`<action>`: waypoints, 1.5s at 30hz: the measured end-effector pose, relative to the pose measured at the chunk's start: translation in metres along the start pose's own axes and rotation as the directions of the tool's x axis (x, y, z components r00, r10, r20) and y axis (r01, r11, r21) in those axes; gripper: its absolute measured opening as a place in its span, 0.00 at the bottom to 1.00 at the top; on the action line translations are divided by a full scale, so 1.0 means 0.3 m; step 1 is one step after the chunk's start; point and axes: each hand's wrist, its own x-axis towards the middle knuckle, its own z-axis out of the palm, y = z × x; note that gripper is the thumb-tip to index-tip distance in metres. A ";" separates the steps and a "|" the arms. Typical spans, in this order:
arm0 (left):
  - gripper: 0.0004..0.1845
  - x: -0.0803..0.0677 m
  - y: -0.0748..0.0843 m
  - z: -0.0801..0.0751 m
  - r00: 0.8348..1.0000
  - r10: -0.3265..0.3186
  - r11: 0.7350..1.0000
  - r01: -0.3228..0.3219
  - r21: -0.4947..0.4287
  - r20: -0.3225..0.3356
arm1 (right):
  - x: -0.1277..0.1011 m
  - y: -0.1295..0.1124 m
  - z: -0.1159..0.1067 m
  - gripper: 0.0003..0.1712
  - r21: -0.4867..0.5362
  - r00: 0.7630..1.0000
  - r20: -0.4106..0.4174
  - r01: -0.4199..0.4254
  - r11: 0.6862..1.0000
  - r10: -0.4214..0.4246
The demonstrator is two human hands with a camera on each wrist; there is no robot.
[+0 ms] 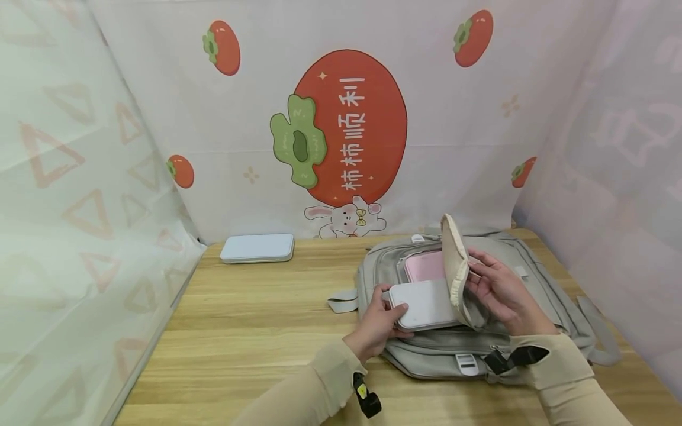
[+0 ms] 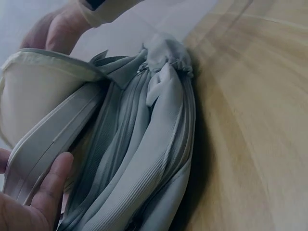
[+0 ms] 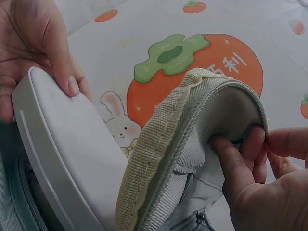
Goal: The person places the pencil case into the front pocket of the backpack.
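Observation:
A grey backpack (image 1: 538,278) lies flat on the wooden table (image 1: 256,331). My right hand (image 1: 498,290) pinches its beige-lined front flap (image 1: 455,266) and holds it up; the right wrist view shows the flap (image 3: 192,139) between my fingers (image 3: 240,159). My left hand (image 1: 375,322) grips a flat white case (image 1: 426,305) by its near end, and the case is partly inside the opened pocket. A pink case (image 1: 423,266) lies deeper in the pocket. The white case (image 3: 67,159) fills the left of the right wrist view, and the backpack's folds (image 2: 144,159) fill the left wrist view.
Another flat white case (image 1: 257,248) lies at the back left of the table near the printed backdrop. Cloth screens (image 1: 80,195) close in the left and right sides. A backpack strap (image 1: 343,300) trails to the left of the bag.

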 end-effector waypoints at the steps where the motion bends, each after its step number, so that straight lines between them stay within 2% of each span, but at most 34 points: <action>1: 0.25 0.004 -0.005 0.010 1.000 0.001 1.000 -0.001 -0.004 -0.002 | 0.000 0.000 0.001 0.19 -0.001 1.000 -0.004 0.000 1.000 0.000; 8: 0.24 0.032 -0.010 0.062 1.000 -0.006 1.000 0.006 -0.002 -0.029 | 0.003 0.003 0.000 0.19 0.015 1.000 0.016 0.003 1.000 -0.003; 19: 0.36 0.026 0.014 0.029 1.000 -0.018 0.995 0.017 0.101 0.009 | 0.008 -0.007 -0.005 0.19 0.033 1.000 0.025 -0.003 0.999 0.003; 25: 0.36 0.037 0.009 0.056 1.000 -0.018 0.997 0.017 0.076 0.017 | 0.011 -0.002 0.003 0.19 0.017 1.000 0.006 -0.020 1.000 0.020; 31: 0.37 0.052 -0.004 0.083 1.000 -0.027 0.997 0.028 0.077 -0.009 | 0.010 0.007 0.010 0.18 0.011 1.000 -0.003 -0.026 1.000 0.026; 40: 0.36 0.050 -0.016 0.134 0.998 0.023 0.979 -0.013 0.203 -0.050 | 0.007 0.018 0.009 0.19 0.019 0.999 0.026 -0.025 1.000 0.024; 45: 0.36 0.056 -0.012 0.134 0.998 0.021 0.977 -0.010 0.213 -0.051 | 0.009 0.021 0.011 0.20 0.020 0.999 0.031 -0.018 1.000 0.018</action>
